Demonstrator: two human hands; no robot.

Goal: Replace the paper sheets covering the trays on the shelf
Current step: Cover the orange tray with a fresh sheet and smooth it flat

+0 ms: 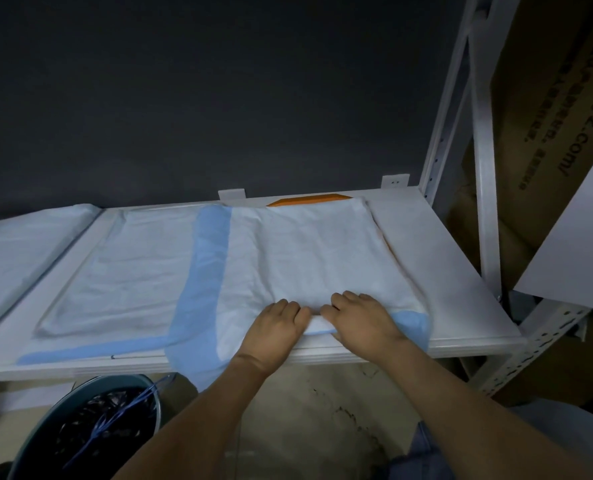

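- The paper sheet point(305, 251) covers the orange tray point(309, 200) at the right end of the shelf point(444, 271).
- The left hand point(276, 327) and right hand point(361, 318), side by side, grip its near fold with curled fingers.
- The sheet is white, wrinkled and blue-bordered, and overhangs the shelf's front.

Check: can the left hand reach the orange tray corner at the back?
Probably yes: only the flat sheet lies between the left hand and the orange tray, but it grips that sheet.
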